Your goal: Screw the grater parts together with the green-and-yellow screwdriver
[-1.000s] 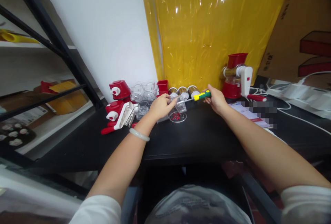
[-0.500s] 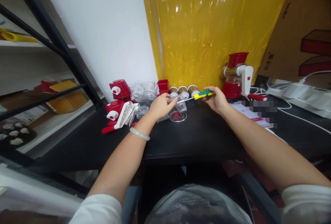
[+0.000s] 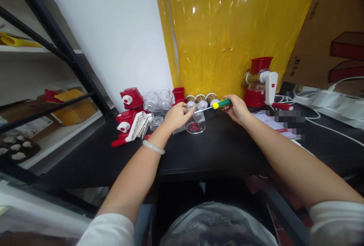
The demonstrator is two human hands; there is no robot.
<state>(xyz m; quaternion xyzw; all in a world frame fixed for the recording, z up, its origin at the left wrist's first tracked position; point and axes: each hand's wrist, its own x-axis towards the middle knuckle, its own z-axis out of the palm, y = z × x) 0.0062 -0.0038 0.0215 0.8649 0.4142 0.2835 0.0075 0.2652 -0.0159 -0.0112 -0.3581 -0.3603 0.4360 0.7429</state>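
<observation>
The right hand (image 3: 237,107) closes its fingers around the green and yellow handle of a screwdriver (image 3: 223,103), whose shaft points left to a clear plastic part (image 3: 200,116). The left hand (image 3: 176,118) grips that part with thumb and fingers; whether the tip sits in a screw is too small to tell. The part is held over the far half of the black table (image 3: 210,159), just above a round clear dish (image 3: 195,132) holding small red pieces (image 3: 193,127).

Just beyond the tool, 3 metal drums (image 3: 201,100) stand in a row, crowding the far side of the work, with a red hopper (image 3: 179,94) to their left. Farther left are clear cups (image 3: 164,104), partly hidden by the left hand, then 2 red housings (image 3: 131,98) at different heights. White crank arms (image 3: 137,125) with a red handle lie on the near side of these.

On the right, beyond the right hand, an assembled red grinder (image 3: 257,96) stands upright, its crank to the right. A lit screen (image 3: 265,119) lies near it, close to the right forearm, with white cables (image 3: 314,115) farther right. A yellow sheet (image 3: 227,37) hangs at the far side.
</observation>
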